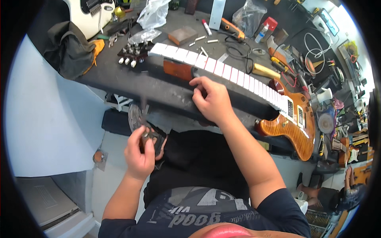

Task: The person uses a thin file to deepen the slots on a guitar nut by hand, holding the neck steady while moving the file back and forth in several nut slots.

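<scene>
One amber guitar (248, 82) lies face up on the desk (113, 81), its neck covered in white tape between the frets; the step in hand appears to be fret work, and the next move would call for a light, steady touch there. One reddish wooden block (177, 70) sits beneath the neck. The person's right hand (213, 99) is beside it, fingers loosely curled, thumb and forefinger apart; contact with the block cannot be told. The left hand (139, 154), off the desk's near edge, pinches one small dark tool (147, 136), blurred. Three white tuner buttons and two pickups show on the guitar. Farther out are one brown block (182, 35), one red-and-white marker (206, 27) and one white guitar body (85, 18).
</scene>
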Demonstrator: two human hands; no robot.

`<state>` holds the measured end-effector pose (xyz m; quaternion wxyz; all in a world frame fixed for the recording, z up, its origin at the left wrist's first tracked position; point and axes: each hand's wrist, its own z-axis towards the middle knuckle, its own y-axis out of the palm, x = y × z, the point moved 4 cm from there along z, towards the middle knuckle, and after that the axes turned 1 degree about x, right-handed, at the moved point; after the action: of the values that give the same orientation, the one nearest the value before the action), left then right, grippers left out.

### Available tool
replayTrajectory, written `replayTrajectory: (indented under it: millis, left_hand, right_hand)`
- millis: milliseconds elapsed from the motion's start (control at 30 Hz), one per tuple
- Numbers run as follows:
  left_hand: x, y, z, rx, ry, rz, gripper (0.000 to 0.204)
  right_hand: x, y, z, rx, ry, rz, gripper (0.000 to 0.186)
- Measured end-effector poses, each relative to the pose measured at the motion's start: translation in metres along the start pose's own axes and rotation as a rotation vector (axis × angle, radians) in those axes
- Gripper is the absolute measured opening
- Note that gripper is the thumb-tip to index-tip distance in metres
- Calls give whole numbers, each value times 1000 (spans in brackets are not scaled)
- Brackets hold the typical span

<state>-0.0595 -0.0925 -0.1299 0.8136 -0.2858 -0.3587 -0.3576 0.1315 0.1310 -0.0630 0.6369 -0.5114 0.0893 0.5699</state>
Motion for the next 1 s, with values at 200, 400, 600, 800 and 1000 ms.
replayTrajectory:
  millis: [200,400,600,800,1000]
  left_hand:
    - [56,-28,33,-185,-146,336,39]
    - [16,-26,18,-112,77,403,48]
    - [16,-43,-10,-247,-283,363,52]
    - [40,-10,-16,-226,-446,-27,51]
    - [80,43,-16,-456,-240,71,49]
  right_hand:
    - [-1,-7,-1,-14,88,-22,22]
    - [1,1,-7,-9,51,-56,21]
    - [-25,-3,-44,58,-149,-63,21]
    - [-26,37,-127,-220,310,491,19]
    - [-1,17,-132,-272,504,847,19]
